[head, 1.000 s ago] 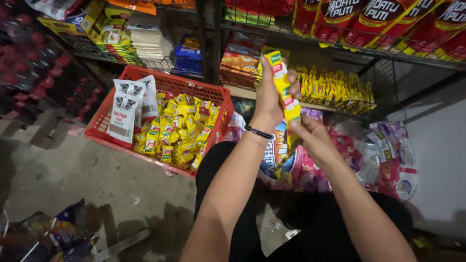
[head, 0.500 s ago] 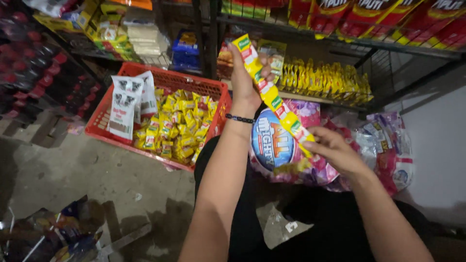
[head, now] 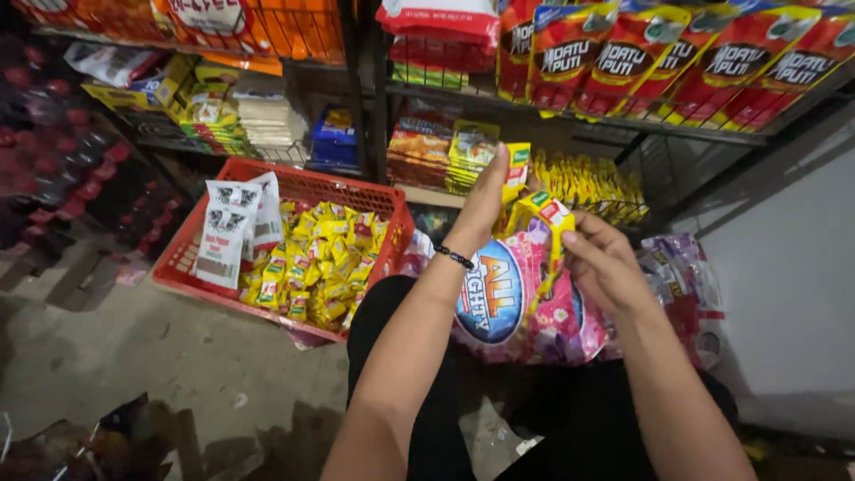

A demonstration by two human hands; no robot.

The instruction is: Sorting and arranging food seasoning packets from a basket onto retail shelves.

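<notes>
Folding sachet strip (head: 534, 209) shorter | both hands (head: 485, 200) (head: 606, 263) gripping it, closer together

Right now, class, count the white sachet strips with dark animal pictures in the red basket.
2: both white sachet strips lean side by side at the left end of the red basket, beside the yellow sachets. More may be hidden underneath.

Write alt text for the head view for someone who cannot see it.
Two bare hands, left hand and right hand, hold a folded strip of small yellow sachets above pink plastic packets on the lap. A red plastic crate of yellow sachets sits left, before wire shelves of goods.
</notes>
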